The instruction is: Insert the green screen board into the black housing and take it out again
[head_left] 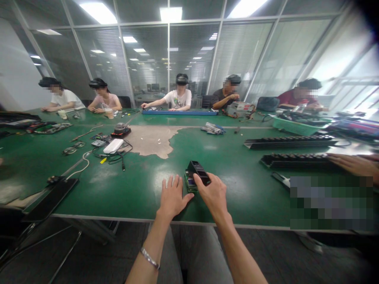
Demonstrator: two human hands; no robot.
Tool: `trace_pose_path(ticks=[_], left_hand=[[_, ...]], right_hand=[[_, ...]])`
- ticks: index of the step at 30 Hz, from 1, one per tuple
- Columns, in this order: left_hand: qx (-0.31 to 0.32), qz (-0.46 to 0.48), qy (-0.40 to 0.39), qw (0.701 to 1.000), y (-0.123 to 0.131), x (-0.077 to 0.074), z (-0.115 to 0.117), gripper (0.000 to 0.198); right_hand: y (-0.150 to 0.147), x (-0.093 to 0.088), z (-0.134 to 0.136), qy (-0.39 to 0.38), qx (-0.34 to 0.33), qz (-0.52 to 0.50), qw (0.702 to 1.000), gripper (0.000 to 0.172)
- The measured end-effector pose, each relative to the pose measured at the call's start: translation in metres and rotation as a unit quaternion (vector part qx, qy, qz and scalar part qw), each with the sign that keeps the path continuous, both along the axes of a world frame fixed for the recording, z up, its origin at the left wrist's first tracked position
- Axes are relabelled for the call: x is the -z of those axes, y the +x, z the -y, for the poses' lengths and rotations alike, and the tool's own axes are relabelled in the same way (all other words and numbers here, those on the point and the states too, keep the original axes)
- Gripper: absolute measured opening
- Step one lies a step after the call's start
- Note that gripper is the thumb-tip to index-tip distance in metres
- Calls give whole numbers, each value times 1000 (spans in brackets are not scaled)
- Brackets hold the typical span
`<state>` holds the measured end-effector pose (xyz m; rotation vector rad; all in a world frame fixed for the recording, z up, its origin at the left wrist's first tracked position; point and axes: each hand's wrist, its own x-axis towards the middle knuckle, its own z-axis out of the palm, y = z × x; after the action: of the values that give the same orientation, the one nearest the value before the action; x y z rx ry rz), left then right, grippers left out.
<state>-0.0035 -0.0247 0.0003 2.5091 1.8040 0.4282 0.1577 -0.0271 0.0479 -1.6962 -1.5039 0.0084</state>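
My right hand (213, 194) grips a small black rectangular device (199, 172) and holds it tilted just above a green circuit board (190, 181) that lies on the green table (237, 173). My left hand (173, 196) rests flat on the table with its fingers spread, just left of the board; the thumb reaches toward the board's near edge. A metal bracelet circles my left wrist.
A white device with cables (113, 146) and small parts lie at left, a dark flat case (50, 197) at the near left edge. Long black keyboard-like units (290, 141) lie at right, beside another person's hand (355, 165). Several seated people work along the far side.
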Motion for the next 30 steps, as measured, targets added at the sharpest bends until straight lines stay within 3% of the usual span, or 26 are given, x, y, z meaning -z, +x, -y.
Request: trace_pose_path(ticks=[5, 16, 23, 26, 30], left_hand=[[-1, -1, 3, 1000, 0, -1, 0, 83], [-9, 10, -11, 1000, -1, -4, -1, 62], [-10, -13, -10, 1000, -1, -4, -2, 63], [-14, -17, -3, 1000, -1, -4, -2, 62], [-14, -20, -1, 1000, -1, -3, -2, 60]], right_hand=[[-18, 2, 0, -42, 17, 17, 999, 45], [-29, 4, 8, -77, 12, 46, 996, 41], [-31, 19, 18, -113, 11, 58, 992, 38], [-30, 27, 22, -128, 18, 64, 990, 43], [-28, 33, 22, -127, 25, 68, 989, 67]])
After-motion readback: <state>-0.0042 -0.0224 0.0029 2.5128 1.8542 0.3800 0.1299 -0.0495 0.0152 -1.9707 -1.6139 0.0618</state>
